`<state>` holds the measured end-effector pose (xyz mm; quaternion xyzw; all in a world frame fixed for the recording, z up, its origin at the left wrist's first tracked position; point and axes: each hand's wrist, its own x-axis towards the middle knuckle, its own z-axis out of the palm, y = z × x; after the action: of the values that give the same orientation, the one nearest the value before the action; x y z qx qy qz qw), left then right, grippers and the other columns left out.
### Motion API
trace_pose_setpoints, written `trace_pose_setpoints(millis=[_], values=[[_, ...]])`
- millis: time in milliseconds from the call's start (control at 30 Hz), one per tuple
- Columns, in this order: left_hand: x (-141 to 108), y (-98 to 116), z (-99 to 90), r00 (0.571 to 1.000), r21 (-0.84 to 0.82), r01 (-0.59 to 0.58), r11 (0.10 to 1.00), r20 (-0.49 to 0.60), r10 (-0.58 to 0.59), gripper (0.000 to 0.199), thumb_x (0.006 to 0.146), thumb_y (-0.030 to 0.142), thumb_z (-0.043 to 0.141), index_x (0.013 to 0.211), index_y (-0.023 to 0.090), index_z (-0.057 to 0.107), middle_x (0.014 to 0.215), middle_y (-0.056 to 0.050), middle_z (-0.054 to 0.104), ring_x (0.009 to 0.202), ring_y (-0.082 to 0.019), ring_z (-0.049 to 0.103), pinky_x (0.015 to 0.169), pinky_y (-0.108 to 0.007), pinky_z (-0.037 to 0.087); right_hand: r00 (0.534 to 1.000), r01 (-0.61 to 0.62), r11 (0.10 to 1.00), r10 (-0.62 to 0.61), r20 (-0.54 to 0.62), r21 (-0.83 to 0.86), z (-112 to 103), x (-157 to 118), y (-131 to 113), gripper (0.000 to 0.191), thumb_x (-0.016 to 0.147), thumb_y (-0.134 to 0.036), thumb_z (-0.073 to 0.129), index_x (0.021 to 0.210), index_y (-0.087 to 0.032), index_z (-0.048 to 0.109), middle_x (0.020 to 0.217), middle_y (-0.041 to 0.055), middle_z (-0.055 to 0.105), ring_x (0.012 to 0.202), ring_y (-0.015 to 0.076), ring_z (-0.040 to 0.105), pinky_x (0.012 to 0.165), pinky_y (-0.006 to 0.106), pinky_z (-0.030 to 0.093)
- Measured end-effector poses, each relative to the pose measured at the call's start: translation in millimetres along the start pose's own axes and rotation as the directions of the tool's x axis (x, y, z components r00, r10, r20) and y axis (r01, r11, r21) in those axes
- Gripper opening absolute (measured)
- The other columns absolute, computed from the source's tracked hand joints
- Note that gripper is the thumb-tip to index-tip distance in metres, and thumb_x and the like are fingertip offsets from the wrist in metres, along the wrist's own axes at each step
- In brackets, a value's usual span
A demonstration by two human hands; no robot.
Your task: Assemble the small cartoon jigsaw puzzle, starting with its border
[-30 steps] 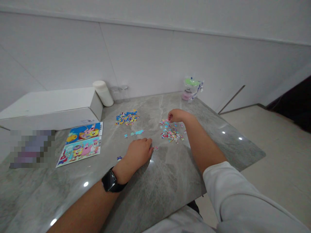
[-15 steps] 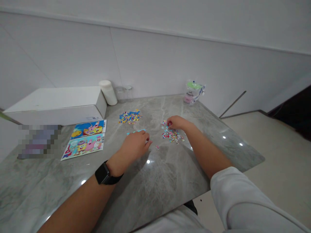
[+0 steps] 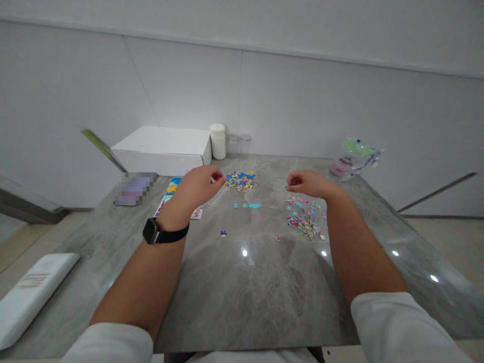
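Observation:
My right hand [image 3: 307, 183] is raised over the table, finger and thumb pinched on a small blue jigsaw piece [image 3: 287, 187]. Below it lies a loose heap of pink, red and pale jigsaw pieces [image 3: 307, 222]. My left hand [image 3: 200, 187], with a black watch on the wrist, has its fingers curled together beside the blue and yellow heap of jigsaw pieces [image 3: 241, 180]; whether it holds anything is hidden. Between the hands sits a short row of light blue pieces [image 3: 254, 205]. Single pieces lie nearer me, one dark blue [image 3: 223, 234] and one pinkish [image 3: 277, 237].
Partly behind my left hand are cartoon picture sheets [image 3: 173, 186]. A white box [image 3: 162, 151], white bottle [image 3: 218, 141] and two clear glasses [image 3: 239, 145] stand by the wall. Right: a plastic bag [image 3: 355, 157]. Left: a blurred flat item [image 3: 135, 189] and white object [image 3: 36, 297].
My view has swung left. My right hand has lifted off the pink heap with a blue piece. My left hand has moved away from the light blue row, uncovering it, towards the picture sheets.

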<state>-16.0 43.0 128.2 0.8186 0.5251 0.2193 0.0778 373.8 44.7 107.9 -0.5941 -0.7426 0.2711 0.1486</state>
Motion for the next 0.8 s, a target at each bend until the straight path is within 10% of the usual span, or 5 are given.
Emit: trace_pose_setpoints(millis=[267,800], values=[[5.5,-7.2,15.7,0.996,-0.514,-0.013,0.858,0.069,0.057,0.035,0.090,0.052,0.067,0.099,0.020,0.077,0.097,-0.005,0.079,0.088,-0.020,0.069,0.077,-0.031,0.052,0.937,0.346,0.867,-0.300,-0.180,0.357,47.0,27.5,-122.9,0.025,0.082,-0.044,0.075,0.089,-0.021,0.070,0.079,0.0016,0.069,0.073,0.0164,0.061,0.068,0.030,0.048],[9.7,-5.1,32.5,0.987,-0.602,0.039,0.797,0.146,0.061,0.042,0.086,0.058,0.068,0.080,0.017,0.071,0.068,0.002,0.060,0.064,-0.012,0.048,0.058,-0.026,0.033,0.927,0.350,0.880,-0.277,-0.251,0.320,96.2,30.8,-124.7,0.020,0.088,-0.028,0.066,0.107,-0.022,0.070,0.090,0.0029,0.078,0.079,0.0176,0.070,0.074,0.029,0.053]])
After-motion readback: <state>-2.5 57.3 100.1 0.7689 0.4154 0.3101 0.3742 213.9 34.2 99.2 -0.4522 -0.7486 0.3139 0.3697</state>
